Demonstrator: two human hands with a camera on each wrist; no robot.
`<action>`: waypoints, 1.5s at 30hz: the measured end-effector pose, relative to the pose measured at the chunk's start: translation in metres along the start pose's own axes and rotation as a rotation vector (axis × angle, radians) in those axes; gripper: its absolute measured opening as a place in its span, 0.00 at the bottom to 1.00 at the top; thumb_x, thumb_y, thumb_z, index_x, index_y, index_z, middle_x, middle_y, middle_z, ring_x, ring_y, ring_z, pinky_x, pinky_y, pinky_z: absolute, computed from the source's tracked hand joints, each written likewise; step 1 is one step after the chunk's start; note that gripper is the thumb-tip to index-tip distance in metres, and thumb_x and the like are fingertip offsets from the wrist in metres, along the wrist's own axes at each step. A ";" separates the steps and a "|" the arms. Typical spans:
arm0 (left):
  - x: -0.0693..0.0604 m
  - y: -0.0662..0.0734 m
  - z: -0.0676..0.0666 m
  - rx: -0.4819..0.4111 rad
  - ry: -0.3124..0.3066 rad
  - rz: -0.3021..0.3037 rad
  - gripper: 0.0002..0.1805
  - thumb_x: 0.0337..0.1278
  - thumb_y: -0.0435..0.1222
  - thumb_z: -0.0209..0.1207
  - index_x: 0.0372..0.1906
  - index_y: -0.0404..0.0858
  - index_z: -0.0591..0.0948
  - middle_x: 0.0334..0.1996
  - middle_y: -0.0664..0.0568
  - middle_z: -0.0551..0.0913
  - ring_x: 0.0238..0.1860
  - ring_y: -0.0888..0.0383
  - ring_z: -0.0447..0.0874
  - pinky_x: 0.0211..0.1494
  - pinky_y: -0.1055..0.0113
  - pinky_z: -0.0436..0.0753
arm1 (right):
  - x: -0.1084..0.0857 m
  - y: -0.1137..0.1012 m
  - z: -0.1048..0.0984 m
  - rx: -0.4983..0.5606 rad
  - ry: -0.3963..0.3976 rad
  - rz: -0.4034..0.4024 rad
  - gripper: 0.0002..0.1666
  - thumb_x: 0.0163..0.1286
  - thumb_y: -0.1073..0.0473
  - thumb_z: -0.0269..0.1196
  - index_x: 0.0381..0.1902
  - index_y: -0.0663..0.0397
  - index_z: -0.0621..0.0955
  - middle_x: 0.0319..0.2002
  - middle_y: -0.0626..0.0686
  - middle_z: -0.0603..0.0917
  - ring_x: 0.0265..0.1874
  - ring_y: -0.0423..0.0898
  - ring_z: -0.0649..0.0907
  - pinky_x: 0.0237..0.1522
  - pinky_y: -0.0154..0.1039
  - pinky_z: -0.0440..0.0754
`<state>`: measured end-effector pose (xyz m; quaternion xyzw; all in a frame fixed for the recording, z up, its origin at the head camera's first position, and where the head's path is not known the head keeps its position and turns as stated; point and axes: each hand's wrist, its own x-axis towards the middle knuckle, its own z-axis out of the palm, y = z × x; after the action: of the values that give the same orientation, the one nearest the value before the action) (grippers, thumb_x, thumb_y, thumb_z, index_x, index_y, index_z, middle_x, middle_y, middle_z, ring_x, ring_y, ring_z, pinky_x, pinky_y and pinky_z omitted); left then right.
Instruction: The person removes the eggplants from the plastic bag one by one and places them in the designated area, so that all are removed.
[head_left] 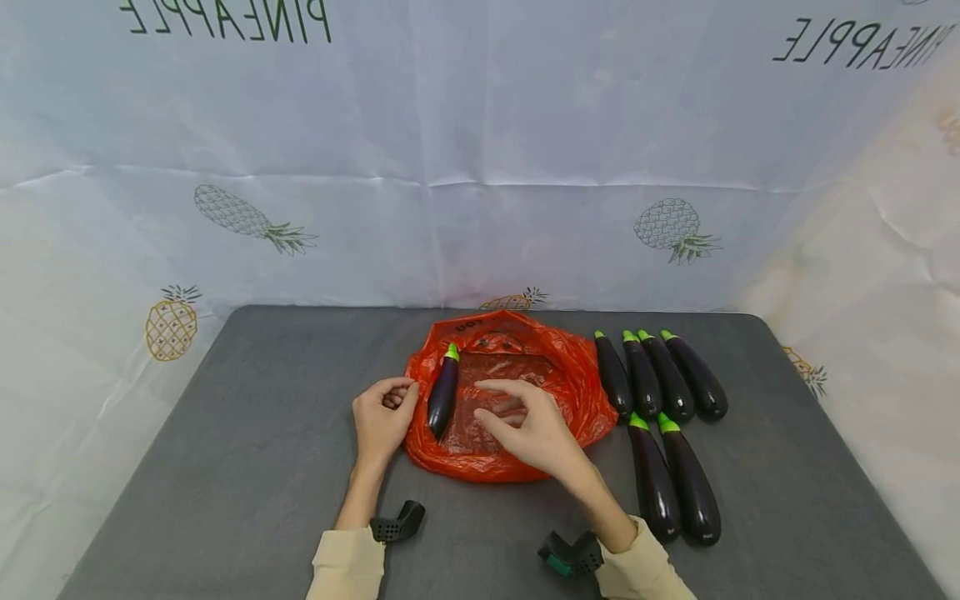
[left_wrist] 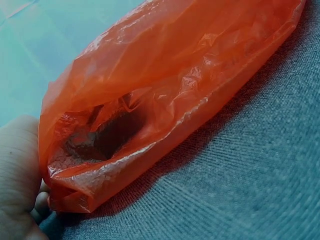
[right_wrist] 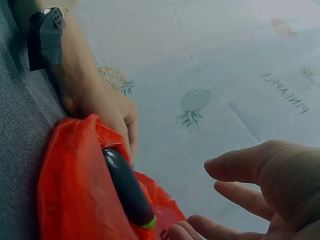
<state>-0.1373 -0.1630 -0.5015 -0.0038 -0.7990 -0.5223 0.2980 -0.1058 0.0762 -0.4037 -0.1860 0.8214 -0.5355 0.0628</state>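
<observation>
A red plastic bag (head_left: 581, 379) lies spread with its mouth open on the grey table. Inside, along its left side, lies one dark purple eggplant (head_left: 444, 393), its green stem end pointing away from me; the right wrist view shows this eggplant (right_wrist: 127, 187) too. My left hand (head_left: 385, 417) pinches the bag's left rim between thumb and fingers. Over the bag's middle hovers my right hand (head_left: 534, 427), thumb and fingers spread apart with nothing between them. In the left wrist view the bag's rim (left_wrist: 120, 165) stands up beside the left hand (left_wrist: 20, 175).
Right of the bag, several eggplants (head_left: 678, 375) lie side by side in a back row, the leftmost against the bag. Two more eggplants (head_left: 690, 483) lie in front of them. A white pineapple-print cloth (head_left: 450, 233) hangs behind the grey table (head_left: 300, 375).
</observation>
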 end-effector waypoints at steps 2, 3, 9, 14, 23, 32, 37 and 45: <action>0.000 0.000 0.000 -0.002 -0.002 0.004 0.03 0.57 0.28 0.69 0.31 0.31 0.89 0.22 0.43 0.87 0.22 0.69 0.76 0.29 0.82 0.75 | 0.004 0.001 0.006 0.000 -0.013 0.010 0.22 0.71 0.57 0.67 0.62 0.49 0.83 0.60 0.60 0.83 0.48 0.51 0.87 0.48 0.39 0.88; 0.000 0.000 0.000 -0.005 -0.001 0.004 0.03 0.57 0.28 0.69 0.31 0.31 0.90 0.21 0.43 0.87 0.22 0.69 0.76 0.29 0.82 0.75 | 0.007 0.002 0.009 0.002 -0.019 0.013 0.22 0.71 0.57 0.67 0.62 0.50 0.83 0.60 0.61 0.83 0.48 0.52 0.87 0.48 0.40 0.88; 0.000 0.001 0.000 -0.011 -0.002 -0.006 0.03 0.57 0.28 0.69 0.31 0.32 0.90 0.22 0.43 0.87 0.22 0.67 0.77 0.29 0.82 0.75 | 0.016 0.004 0.024 0.005 -0.034 0.032 0.23 0.71 0.56 0.67 0.62 0.52 0.83 0.58 0.62 0.84 0.48 0.55 0.87 0.47 0.44 0.89; 0.000 0.001 0.000 0.002 -0.005 -0.028 0.04 0.58 0.29 0.69 0.31 0.30 0.89 0.22 0.42 0.87 0.22 0.69 0.76 0.29 0.83 0.75 | 0.021 0.007 0.033 0.009 -0.061 0.063 0.24 0.71 0.56 0.66 0.65 0.50 0.81 0.56 0.63 0.85 0.48 0.56 0.88 0.47 0.46 0.88; 0.000 0.001 -0.001 0.014 -0.005 -0.021 0.05 0.58 0.30 0.69 0.31 0.30 0.89 0.22 0.43 0.87 0.21 0.67 0.76 0.29 0.83 0.74 | 0.028 0.016 0.042 -0.013 -0.067 0.053 0.27 0.72 0.55 0.65 0.68 0.49 0.78 0.59 0.63 0.83 0.48 0.57 0.88 0.48 0.50 0.88; 0.000 0.001 0.000 0.019 0.001 -0.015 0.02 0.56 0.28 0.70 0.31 0.31 0.89 0.21 0.43 0.87 0.21 0.69 0.75 0.29 0.82 0.75 | 0.032 0.027 0.051 -0.012 -0.037 0.049 0.26 0.73 0.56 0.65 0.67 0.47 0.79 0.60 0.63 0.83 0.48 0.57 0.88 0.48 0.49 0.88; 0.000 0.001 0.000 0.014 -0.006 -0.021 0.03 0.57 0.29 0.70 0.31 0.31 0.89 0.21 0.43 0.87 0.22 0.68 0.76 0.29 0.82 0.74 | 0.033 0.030 0.056 -0.012 -0.036 0.014 0.26 0.74 0.55 0.64 0.67 0.50 0.79 0.58 0.65 0.83 0.48 0.58 0.88 0.49 0.51 0.88; 0.000 0.001 -0.001 0.012 -0.006 -0.028 0.03 0.56 0.29 0.70 0.31 0.31 0.89 0.22 0.43 0.87 0.22 0.69 0.76 0.29 0.83 0.75 | 0.036 0.033 0.063 -0.008 -0.049 0.013 0.26 0.75 0.54 0.63 0.69 0.50 0.78 0.56 0.63 0.85 0.49 0.57 0.88 0.49 0.49 0.88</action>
<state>-0.1367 -0.1633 -0.4999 0.0075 -0.8029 -0.5216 0.2886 -0.1274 0.0207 -0.4561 -0.1941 0.8229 -0.5272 0.0856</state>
